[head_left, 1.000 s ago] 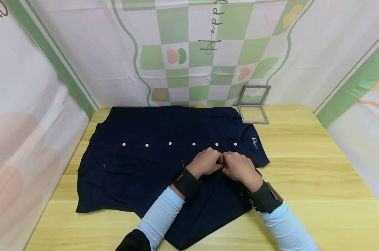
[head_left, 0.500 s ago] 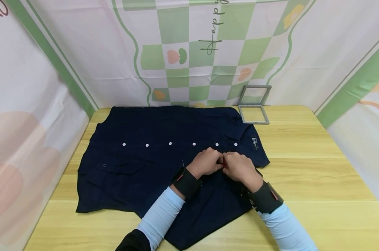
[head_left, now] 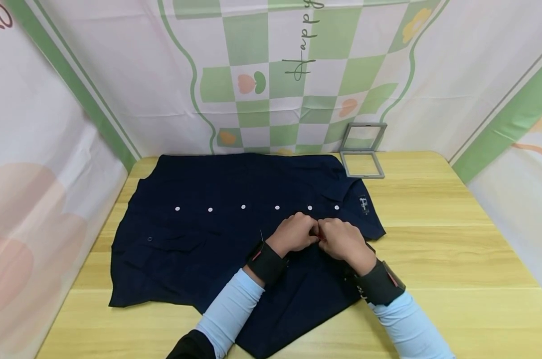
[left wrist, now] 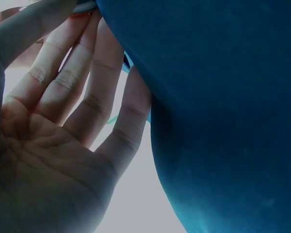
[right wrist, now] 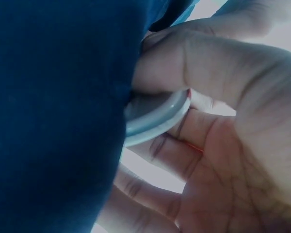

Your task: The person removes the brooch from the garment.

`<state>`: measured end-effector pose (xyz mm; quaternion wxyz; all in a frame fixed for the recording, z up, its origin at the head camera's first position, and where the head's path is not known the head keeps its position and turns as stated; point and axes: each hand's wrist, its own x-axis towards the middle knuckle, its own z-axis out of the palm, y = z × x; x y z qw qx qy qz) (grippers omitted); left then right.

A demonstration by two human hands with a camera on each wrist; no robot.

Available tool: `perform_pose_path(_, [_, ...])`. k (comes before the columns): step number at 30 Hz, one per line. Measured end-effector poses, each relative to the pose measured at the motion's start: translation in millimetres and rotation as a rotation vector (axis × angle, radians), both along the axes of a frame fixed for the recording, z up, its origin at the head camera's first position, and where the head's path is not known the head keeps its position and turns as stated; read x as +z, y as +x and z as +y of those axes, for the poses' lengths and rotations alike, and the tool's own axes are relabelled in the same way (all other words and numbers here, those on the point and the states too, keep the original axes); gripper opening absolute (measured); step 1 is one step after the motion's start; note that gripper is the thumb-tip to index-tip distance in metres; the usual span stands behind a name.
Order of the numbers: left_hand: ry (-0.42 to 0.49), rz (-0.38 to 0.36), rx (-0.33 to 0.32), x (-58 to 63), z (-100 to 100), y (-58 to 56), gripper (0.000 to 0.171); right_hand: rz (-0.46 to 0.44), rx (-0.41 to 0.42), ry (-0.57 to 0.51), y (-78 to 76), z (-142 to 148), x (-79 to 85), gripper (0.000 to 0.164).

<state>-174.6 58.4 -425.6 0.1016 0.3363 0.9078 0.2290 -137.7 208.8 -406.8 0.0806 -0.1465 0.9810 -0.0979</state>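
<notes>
A navy short-sleeved shirt (head_left: 235, 179) with a row of white buttons is spread over the table. Close below the collar-end buttons, my left hand (head_left: 293, 232) and right hand (head_left: 342, 240) meet knuckle to knuckle. Between them a bit of red shows, part of a round badge (right wrist: 157, 119). In the right wrist view it is a pale curved disc with a red edge, pinched by my right thumb and fingers against the cloth. The left wrist view catches the badge's rim (left wrist: 85, 7) at my left thumb and fingertips. Lower fingers of the left hand lie along the fabric.
An open grey hinged frame (head_left: 365, 176) with clear panes stands at the table's back edge, beside the shirt's collar. The wooden table (head_left: 454, 239) extends to the right. A printed green-and-white cloth (head_left: 279, 99) hangs behind it.
Both hands stay at the same spot on the shirt. The head view has tipped slightly, so the scene sits a little lower.
</notes>
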Motion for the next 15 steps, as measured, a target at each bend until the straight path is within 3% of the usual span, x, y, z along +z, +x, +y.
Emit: perform_pose_path(15, [0.012, -0.009, 0.006, -0.4, 0.2, -0.1, 0.006, -0.027, -0.005, -0.006, 0.2, -1.0, 3.7, 0.010])
